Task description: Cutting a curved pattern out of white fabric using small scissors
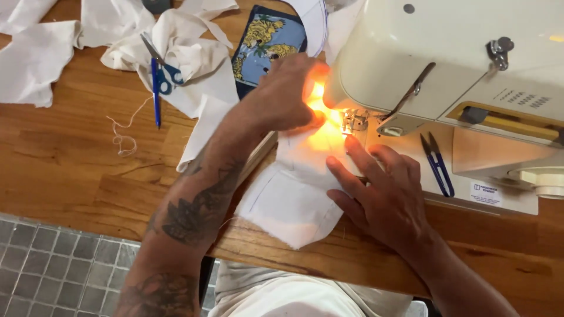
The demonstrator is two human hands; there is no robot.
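Head view: the left hand [282,97] lay flat w/ fingers together, pressing the white fabric piece [294,196] down just left of the needle area [352,120] of the cream sewing machine [446,76]. The right hand [382,196] rested palm down on the same fabric, fingers spread apart, tips pointing toward the needle; neither hand was clamped on anything. The fabric ran from under the presser foot, beneath both hands, to the near edge of the wooden worktop [70,158].

Beyond the left hand sat a blue patterned patch [267,47], white fabric scraps [194,64] and blue-handled scissors [158,76]. Just right of the right hand, blue thread snips [437,164] lay on the machine bed.

Risks, as I judged them: both sets of fingertips were v. close to the needle, so a slip fwd could catch a finger. Uneven pressure from the 2 hands could skew the seam or bunch the cloth.

Hard to see: the machine lamp's glare washed out the needle, presser foot and left fingertips, so exact clearance couldn't be told. Machine's right side and the scraps at top were cut off.
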